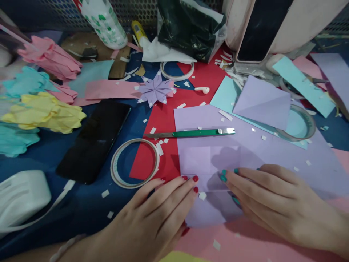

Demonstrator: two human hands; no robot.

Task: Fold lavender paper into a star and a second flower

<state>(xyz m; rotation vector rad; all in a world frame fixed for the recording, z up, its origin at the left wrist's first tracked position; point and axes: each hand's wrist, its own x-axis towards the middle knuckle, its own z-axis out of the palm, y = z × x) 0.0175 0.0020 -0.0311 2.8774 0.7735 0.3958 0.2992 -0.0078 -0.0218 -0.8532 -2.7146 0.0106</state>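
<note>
A creased square of lilac paper (222, 160) lies in front of me, with a fold across it and a lower flap nearer to me. My left hand (160, 214), with red nails, has its fingertips on the paper's left side, the thumb lower down by the flap. On the right side my right hand (275, 203), with teal nails, holds the paper near the fold, its thumb partly hidden beneath the fingers. Just beyond the paper rests a slim green craft knife (196, 134), blade to the left. A roll of double-sided tape (113, 169) sits left of the paper.
A black phone (95, 142) and a white charger (24, 196) lie at left, near crumpled paper flowers (46, 112). Farther back are a lilac paper star (155, 89), an earbud (202, 89) and another tape ring (311, 125). Paper scraps are scattered around.
</note>
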